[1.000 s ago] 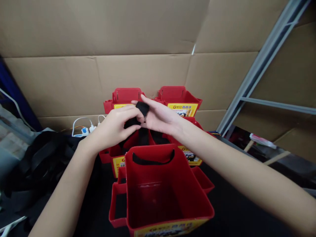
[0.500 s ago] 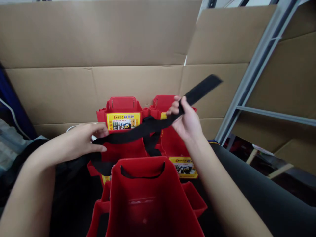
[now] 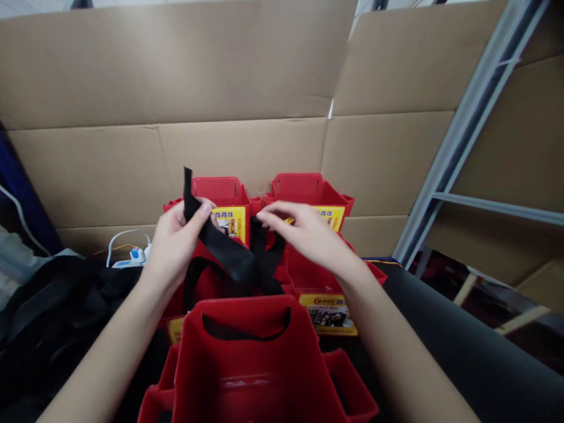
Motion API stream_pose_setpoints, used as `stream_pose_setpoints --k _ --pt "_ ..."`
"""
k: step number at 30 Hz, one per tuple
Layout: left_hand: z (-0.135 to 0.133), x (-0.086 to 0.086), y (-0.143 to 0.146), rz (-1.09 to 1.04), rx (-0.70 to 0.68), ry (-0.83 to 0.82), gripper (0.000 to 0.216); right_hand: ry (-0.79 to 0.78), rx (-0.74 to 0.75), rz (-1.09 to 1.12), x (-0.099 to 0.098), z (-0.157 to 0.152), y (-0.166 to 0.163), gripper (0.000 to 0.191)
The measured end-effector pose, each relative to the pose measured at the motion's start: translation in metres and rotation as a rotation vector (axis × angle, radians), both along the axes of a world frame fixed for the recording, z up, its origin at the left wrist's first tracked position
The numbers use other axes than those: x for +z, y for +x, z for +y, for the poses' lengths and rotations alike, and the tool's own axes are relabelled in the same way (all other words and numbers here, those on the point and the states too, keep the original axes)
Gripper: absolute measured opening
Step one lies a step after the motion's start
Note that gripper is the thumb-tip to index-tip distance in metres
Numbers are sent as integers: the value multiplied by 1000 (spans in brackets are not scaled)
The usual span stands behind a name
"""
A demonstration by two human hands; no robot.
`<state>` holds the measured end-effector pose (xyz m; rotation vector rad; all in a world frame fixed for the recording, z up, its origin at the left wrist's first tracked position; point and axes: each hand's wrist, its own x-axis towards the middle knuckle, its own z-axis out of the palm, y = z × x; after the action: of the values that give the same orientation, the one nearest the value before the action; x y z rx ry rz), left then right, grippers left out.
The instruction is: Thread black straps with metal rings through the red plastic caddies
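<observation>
Head view: left hand (image 3: 178,235) pinches a black strap (image 3: 224,252) in its grip; the strap droops behind the front red bin (image 3: 247,358); right hand (image 3: 299,228) nears strap folds, its grip's hold unclear.

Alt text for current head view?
Left hand grips a black strap, one end pointing up; right hand is at more black strapping, grip unclear. A red bin stands in front, more red bins behind, before cardboard.

Brown cardboard panels (image 3: 242,153) stand beside a grey metal frame (image 3: 471,117).
</observation>
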<state>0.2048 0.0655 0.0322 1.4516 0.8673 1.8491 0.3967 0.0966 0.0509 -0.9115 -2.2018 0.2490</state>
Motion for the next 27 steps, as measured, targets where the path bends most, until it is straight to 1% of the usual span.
stream_pose_setpoints --k 2,3,4,5,7,10,11,13,15,17,18,20,22,24,27 --pt "1 6 -14 -95 -129 -81 27 109 -304 -13 -2 11 3 30" --pt "2 9 -20 -118 -185 -129 33 125 -416 -44 -5 17 1 28" --pt "2 11 -26 -132 -230 -181 38 121 -483 -75 -9 22 -1 27" --pt "3 12 -31 -147 -265 -230 40 106 -506 -94 -14 27 -5 26" --pt "4 14 -38 -223 -309 -291 35 82 -486 -86 -20 36 -10 18" --pt "4 14 -40 -366 -403 -365 12 55 -432 -35 -19 40 -9 7" --pt "3 14 -39 -381 -463 -415 6 48 -403 2 -16 36 -6 9" --pt "3 12 -34 -340 -600 -556 7 40 -269 149 -9 23 -2 16" --pt "4 8 -26 -263 -688 -674 8 -8 -39 274 -4 3 -1 18" --pt "5 3 -18 -254 -722 -702 6 -127 187 269 -4 -18 -4 16" --pt "6 0 -14 -273 -738 -695 5 -193 256 211 -5 -26 -6 15" --pt "7 -6 -9 -295 -798 -684 8 -288 329 94 -8 -36 -7 16" --pt "7 -9 -6 -283 -833 -652 12 -308 376 5 -10 -40 -5 18" --pt "9 -9 -4 -291 -788 -568 15 -323 472 -94 -9 -40 0 16" --pt "13 -7 -5 -403 -711 -419 15 -374 663 -195 -2 -41 12 14"
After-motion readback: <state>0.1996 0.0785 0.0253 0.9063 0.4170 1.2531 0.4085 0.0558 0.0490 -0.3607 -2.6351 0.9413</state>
